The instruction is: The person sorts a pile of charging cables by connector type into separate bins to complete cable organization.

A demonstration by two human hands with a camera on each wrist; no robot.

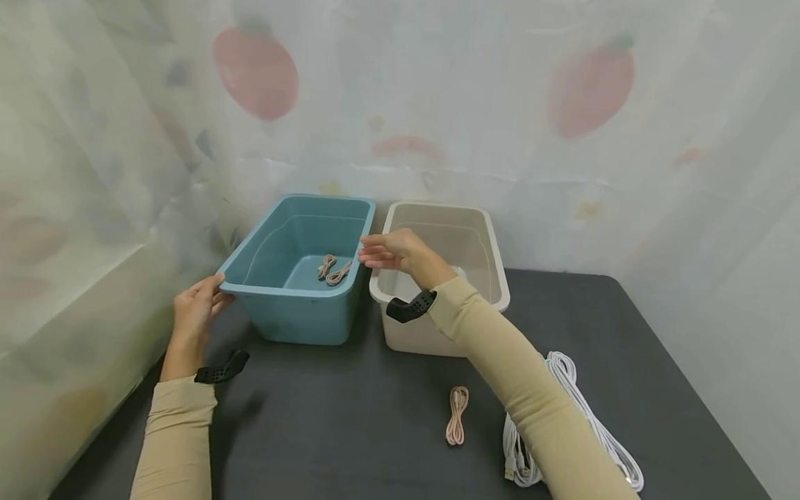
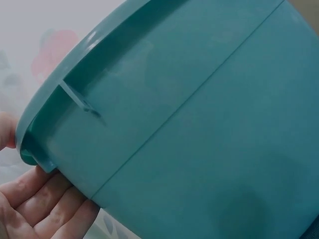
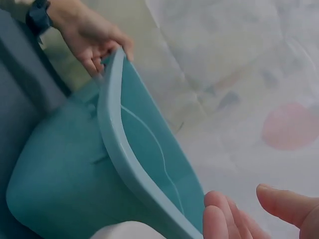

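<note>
Teal bin (image 1: 300, 278) on dark table (image 1: 350, 430), left hand (image 1: 195, 309) gripping its corner, right hand (image 1: 395, 253) open.

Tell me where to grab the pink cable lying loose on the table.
Take the pink cable at its middle, from above. It lies flat in a narrow folded loop running toward and away from the person, so a pinch across the strands likely catches all of them. The right forearm crosses just beside it.

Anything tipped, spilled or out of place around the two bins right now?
Nothing stands out. The blue bin and beige bin stand upright; one pink cable and the white cables lie tidily on the table.
</note>
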